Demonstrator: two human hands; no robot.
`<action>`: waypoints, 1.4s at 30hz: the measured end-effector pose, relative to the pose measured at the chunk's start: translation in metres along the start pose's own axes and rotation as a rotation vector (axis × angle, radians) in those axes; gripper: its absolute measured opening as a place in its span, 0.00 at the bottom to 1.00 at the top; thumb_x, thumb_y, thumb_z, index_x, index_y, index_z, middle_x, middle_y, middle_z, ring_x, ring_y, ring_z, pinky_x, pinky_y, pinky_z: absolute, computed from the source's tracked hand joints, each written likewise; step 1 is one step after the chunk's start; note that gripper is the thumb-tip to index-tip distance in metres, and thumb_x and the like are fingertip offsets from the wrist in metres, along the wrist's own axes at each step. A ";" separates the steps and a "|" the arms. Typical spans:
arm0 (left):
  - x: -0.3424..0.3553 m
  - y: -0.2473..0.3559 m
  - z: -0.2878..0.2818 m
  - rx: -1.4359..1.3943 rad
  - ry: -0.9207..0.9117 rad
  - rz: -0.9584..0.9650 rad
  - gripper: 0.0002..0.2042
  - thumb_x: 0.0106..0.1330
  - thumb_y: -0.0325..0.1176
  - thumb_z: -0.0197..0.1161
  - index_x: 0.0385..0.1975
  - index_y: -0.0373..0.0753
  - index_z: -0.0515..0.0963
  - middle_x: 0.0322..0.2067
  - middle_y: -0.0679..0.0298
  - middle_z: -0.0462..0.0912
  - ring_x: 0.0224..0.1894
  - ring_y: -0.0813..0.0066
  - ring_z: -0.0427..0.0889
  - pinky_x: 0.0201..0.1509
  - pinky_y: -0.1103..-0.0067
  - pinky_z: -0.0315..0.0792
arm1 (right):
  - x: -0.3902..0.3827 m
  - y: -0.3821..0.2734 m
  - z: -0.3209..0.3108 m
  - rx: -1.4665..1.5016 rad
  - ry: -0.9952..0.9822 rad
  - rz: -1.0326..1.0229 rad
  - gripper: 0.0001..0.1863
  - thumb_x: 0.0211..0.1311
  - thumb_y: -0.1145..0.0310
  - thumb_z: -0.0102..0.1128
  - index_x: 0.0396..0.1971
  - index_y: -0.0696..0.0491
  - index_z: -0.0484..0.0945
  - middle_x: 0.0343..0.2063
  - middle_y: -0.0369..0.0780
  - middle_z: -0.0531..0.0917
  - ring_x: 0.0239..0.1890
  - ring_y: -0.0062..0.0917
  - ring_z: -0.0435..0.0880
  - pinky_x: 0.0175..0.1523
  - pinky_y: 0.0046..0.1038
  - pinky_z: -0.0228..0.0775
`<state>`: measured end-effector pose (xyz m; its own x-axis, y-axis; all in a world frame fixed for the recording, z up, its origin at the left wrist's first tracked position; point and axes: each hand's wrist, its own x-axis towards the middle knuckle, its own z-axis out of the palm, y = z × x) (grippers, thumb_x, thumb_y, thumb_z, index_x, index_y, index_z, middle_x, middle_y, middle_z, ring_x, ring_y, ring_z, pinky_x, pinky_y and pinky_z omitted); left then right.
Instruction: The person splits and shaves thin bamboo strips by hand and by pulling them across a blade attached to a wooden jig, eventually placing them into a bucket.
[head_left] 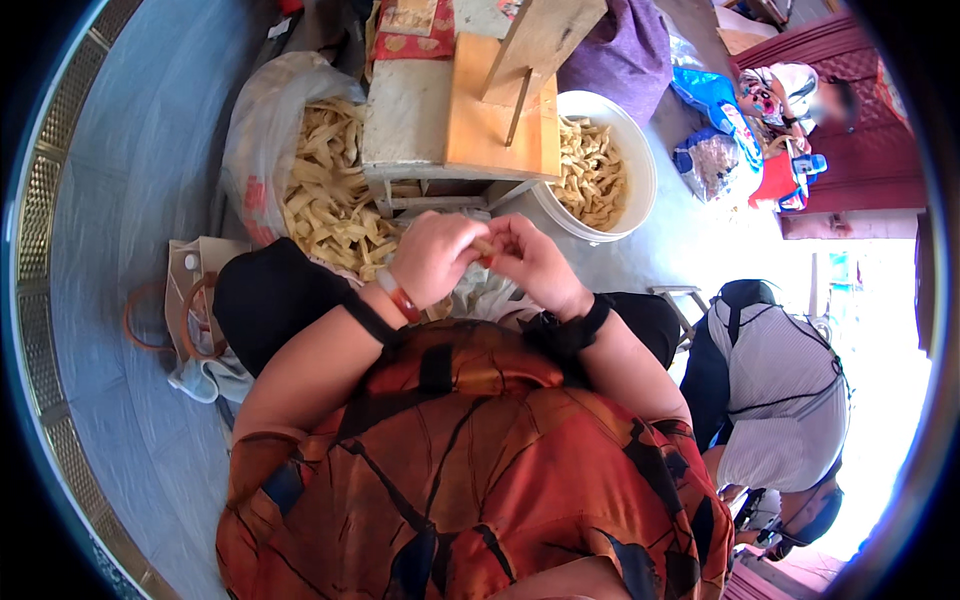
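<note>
In front of my lap, my left hand (437,258) and my right hand (543,265) meet with fingers pinched together. Between the fingertips is a small tan-and-reddish piece (486,252), mostly covered, its kind too small to make out. Just left of my left hand, a clear plastic bag (258,135) stands open, full of pale yellow flat strips (328,190). Beyond my right hand is a white bucket (642,180) holding similar folded or twisted pale yellow pieces (588,178).
Ahead stands a small table (405,120) bearing an orange-brown wooden board (470,130), an upright plank (540,40) and a thin stick (519,108). A tan handbag (187,285) sits at left. One person (775,390) bends at right; another person (790,95) is farther off.
</note>
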<state>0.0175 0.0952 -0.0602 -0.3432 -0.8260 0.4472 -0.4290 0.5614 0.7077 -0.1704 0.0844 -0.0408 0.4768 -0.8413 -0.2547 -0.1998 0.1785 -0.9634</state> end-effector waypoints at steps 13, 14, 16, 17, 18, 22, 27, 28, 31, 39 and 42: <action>-0.016 -0.027 0.010 -1.507 -0.107 -0.743 0.06 0.64 0.27 0.60 0.39 0.38 0.75 0.37 0.69 0.78 0.38 0.82 0.75 0.46 0.84 0.69 | -0.002 -0.025 0.009 -0.597 0.206 -0.590 0.10 0.50 0.80 0.59 0.35 0.57 0.76 0.27 0.41 0.76 0.29 0.31 0.78 0.35 0.27 0.72; -0.017 -0.027 0.012 -1.462 -0.076 -0.709 0.06 0.64 0.27 0.60 0.40 0.38 0.75 0.37 0.68 0.79 0.39 0.82 0.76 0.47 0.84 0.69 | -0.002 -0.017 0.006 -0.649 0.194 -0.547 0.09 0.52 0.79 0.59 0.35 0.57 0.76 0.27 0.40 0.77 0.29 0.30 0.78 0.35 0.27 0.71; -0.018 -0.023 0.019 -1.371 -0.013 -0.643 0.08 0.65 0.27 0.59 0.42 0.37 0.75 0.38 0.68 0.79 0.39 0.82 0.76 0.48 0.84 0.70 | -0.001 -0.008 0.003 -0.392 0.136 -0.295 0.06 0.55 0.76 0.57 0.34 0.58 0.76 0.27 0.39 0.78 0.29 0.26 0.78 0.35 0.25 0.71; -0.017 -0.019 0.018 -1.322 0.000 -0.637 0.08 0.65 0.28 0.59 0.42 0.37 0.75 0.39 0.68 0.79 0.40 0.83 0.75 0.48 0.84 0.69 | 0.000 -0.006 0.001 -0.085 0.091 -0.084 0.05 0.57 0.75 0.56 0.34 0.58 0.76 0.27 0.38 0.79 0.29 0.24 0.78 0.34 0.24 0.70; -0.016 -0.013 0.015 -1.273 0.013 -0.631 0.09 0.66 0.29 0.59 0.43 0.37 0.75 0.39 0.68 0.79 0.40 0.83 0.75 0.49 0.84 0.69 | 0.000 -0.004 0.000 0.223 0.044 0.126 0.05 0.59 0.74 0.55 0.33 0.59 0.75 0.27 0.37 0.80 0.29 0.22 0.78 0.34 0.24 0.69; -0.014 -0.005 0.015 -1.082 0.041 -0.644 0.10 0.69 0.33 0.56 0.44 0.36 0.75 0.33 0.72 0.76 0.34 0.86 0.72 0.41 0.87 0.69 | -0.002 -0.019 -0.001 0.115 0.034 0.074 0.06 0.61 0.71 0.55 0.29 0.58 0.75 0.24 0.37 0.79 0.25 0.25 0.78 0.31 0.27 0.68; -0.005 -0.007 0.003 -0.768 0.122 -0.578 0.09 0.71 0.35 0.52 0.39 0.38 0.75 0.22 0.77 0.67 0.23 0.89 0.60 0.28 0.88 0.59 | -0.003 -0.034 0.007 -0.722 -0.028 -0.496 0.08 0.57 0.71 0.58 0.22 0.57 0.71 0.21 0.46 0.73 0.26 0.46 0.73 0.33 0.40 0.66; -0.002 -0.014 0.000 -0.636 0.149 -0.499 0.09 0.72 0.36 0.51 0.38 0.38 0.75 0.21 0.78 0.65 0.21 0.90 0.58 0.26 0.88 0.57 | -0.011 -0.044 0.014 -0.687 -0.082 -0.513 0.07 0.57 0.71 0.57 0.22 0.57 0.72 0.21 0.46 0.73 0.26 0.45 0.73 0.32 0.40 0.66; 0.003 -0.007 -0.015 -0.436 0.173 -0.511 0.09 0.72 0.35 0.50 0.36 0.37 0.74 0.20 0.73 0.69 0.23 0.88 0.64 0.28 0.86 0.62 | -0.020 -0.040 0.010 -0.616 -0.030 -0.444 0.06 0.57 0.72 0.58 0.25 0.57 0.74 0.22 0.45 0.75 0.26 0.41 0.75 0.32 0.36 0.67; 0.007 0.020 -0.004 -0.477 0.094 -0.350 0.06 0.71 0.31 0.51 0.38 0.36 0.72 0.31 0.68 0.77 0.31 0.84 0.73 0.38 0.85 0.68 | -0.016 -0.049 0.012 -0.594 -0.057 -0.486 0.08 0.49 0.80 0.62 0.25 0.56 0.71 0.21 0.41 0.76 0.22 0.30 0.76 0.27 0.29 0.66; 0.013 0.012 -0.006 -0.599 0.117 -0.387 0.08 0.71 0.34 0.52 0.37 0.35 0.73 0.29 0.73 0.75 0.27 0.88 0.71 0.33 0.89 0.66 | -0.017 -0.058 0.002 -0.595 -0.043 -0.475 0.07 0.50 0.80 0.62 0.24 0.55 0.71 0.21 0.38 0.76 0.20 0.26 0.74 0.24 0.26 0.64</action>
<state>0.0134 0.0910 -0.0423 -0.1533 -0.9788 0.1356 0.0415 0.1307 0.9905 -0.1655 0.0890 0.0195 0.6571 -0.7364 0.1610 -0.3868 -0.5127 -0.7665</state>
